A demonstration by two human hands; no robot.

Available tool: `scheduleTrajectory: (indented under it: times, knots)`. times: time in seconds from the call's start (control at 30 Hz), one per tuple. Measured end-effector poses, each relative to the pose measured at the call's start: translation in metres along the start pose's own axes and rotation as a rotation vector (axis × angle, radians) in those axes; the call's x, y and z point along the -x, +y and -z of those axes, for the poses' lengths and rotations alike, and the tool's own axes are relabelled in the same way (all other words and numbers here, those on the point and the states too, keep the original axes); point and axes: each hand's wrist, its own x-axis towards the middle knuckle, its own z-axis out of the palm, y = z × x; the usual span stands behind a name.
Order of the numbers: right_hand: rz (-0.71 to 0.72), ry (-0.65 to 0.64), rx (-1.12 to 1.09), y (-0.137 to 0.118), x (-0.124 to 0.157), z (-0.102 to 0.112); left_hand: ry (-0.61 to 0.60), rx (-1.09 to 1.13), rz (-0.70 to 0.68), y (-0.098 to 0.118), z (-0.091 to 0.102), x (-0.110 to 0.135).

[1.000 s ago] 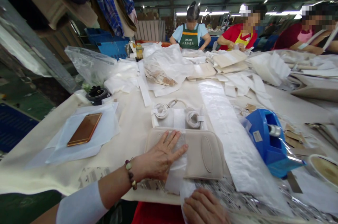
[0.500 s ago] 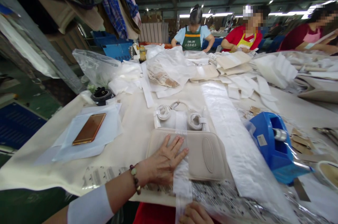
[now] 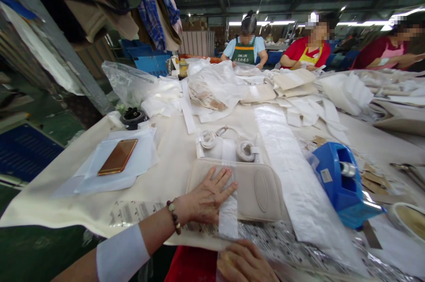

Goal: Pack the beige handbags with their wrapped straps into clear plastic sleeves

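Observation:
A beige zip case (image 3: 269, 191) with an oval raised mark lies flat in front of me. A white foam strip (image 3: 228, 222) runs across it and hangs toward the table's near edge. My left hand (image 3: 209, 198) presses flat on the case and the strip, fingers spread. Below the case, at the table edge, my right hand (image 3: 247, 262) is closed with bent fingers on the strip's lower end; its fingertips are partly hidden. Just beyond the case, two coiled white cords (image 3: 208, 139) sit in a clear-wrapped pack.
A blue tape dispenser (image 3: 341, 184) stands at right, beside a long white foam sheet (image 3: 282, 162). A gold phone (image 3: 118, 157) rests on papers at left. Plastic bags (image 3: 215, 80) and wrapping pile up at the back, where several people work.
My right hand has risen a little from the bottom edge and shows more. My left hand stays flat on the case. The whole view has shifted slightly.

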Motion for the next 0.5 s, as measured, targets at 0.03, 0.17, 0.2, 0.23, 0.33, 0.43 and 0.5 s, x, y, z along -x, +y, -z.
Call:
scheduleTrajectory:
  times: [0.03, 0.17, 0.2, 0.23, 0.33, 0.43, 0.5]
  knots:
    - [0.014, -0.022, 0.058, 0.006, 0.001, 0.008, 0.004, 0.001, 0.004, 0.000, 0.001, 0.000]
    - [-0.053, -0.040, 0.252, 0.017, 0.011, 0.016, -0.002, 0.011, 0.006, 0.001, 0.003, 0.000]
    - [-0.074, -0.035, 0.245, 0.017, 0.012, 0.013, -0.006, 0.017, 0.003, 0.001, 0.003, 0.000]
    - [-0.083, -0.023, 0.223, 0.016, 0.012, 0.010, -0.006, 0.022, 0.002, 0.000, 0.002, 0.000]
    - [-0.052, 0.050, 0.168, 0.012, 0.004, 0.003, 0.003, 0.023, -0.001, -0.002, -0.001, 0.001]
    - [-0.035, 0.109, 0.187, 0.014, -0.007, 0.000, -0.006, 0.010, -0.005, -0.002, -0.001, 0.002]
    - [-0.087, 0.151, 0.229, 0.017, -0.010, -0.004, -0.021, 0.013, -0.011, -0.002, 0.000, 0.002]
